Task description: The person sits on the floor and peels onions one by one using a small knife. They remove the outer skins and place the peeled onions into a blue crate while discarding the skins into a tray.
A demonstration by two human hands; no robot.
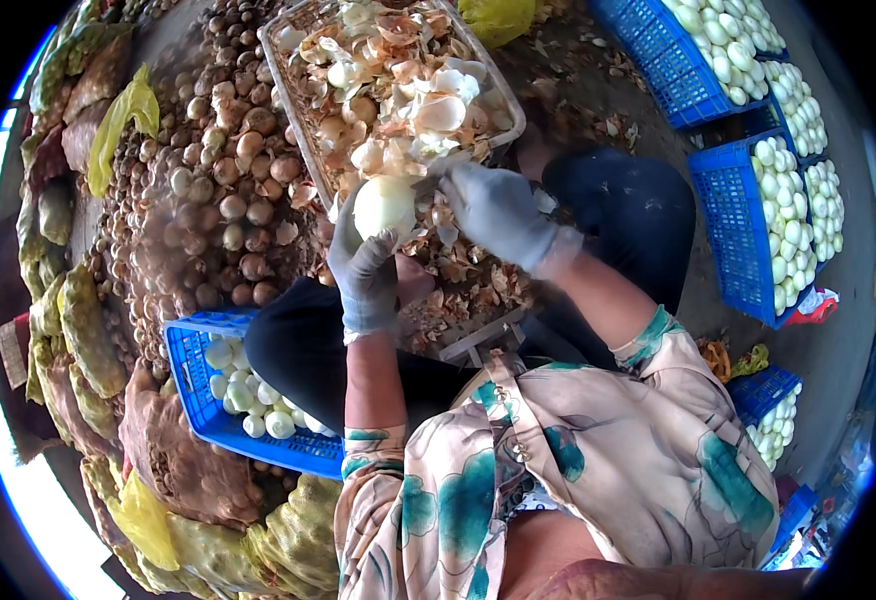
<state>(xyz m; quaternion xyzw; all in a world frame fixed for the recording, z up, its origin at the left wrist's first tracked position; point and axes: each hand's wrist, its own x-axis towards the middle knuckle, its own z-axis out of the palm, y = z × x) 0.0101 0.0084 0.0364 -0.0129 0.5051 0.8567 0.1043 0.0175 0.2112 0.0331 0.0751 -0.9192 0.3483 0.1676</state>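
Note:
My left hand [366, 274], in a grey glove, holds a large, pale, peeled onion [384, 208] with the thumb across its near side. Close to the onion's right side is my right hand [494, 214], gloved too, its fingers curled and blurred by motion. A thin grey blade-like tool [429, 182] juts from those fingers towards the onion; blur hides its exact shape. Just beyond both hands, a shallow tray [516, 129] is heaped with onion skins [438, 112] and a few onions. More loose skins [475, 289] litter the ground between my legs.
Unpeeled onions [250, 202] spread over the floor at left, bordered by filled mesh sacks [89, 330]. A blue crate [258, 448] of peeled onions stands against my left knee. Several blue crates [734, 217] heaped with peeled onions stand at right. A yellow bag [494, 21] lies beyond the tray.

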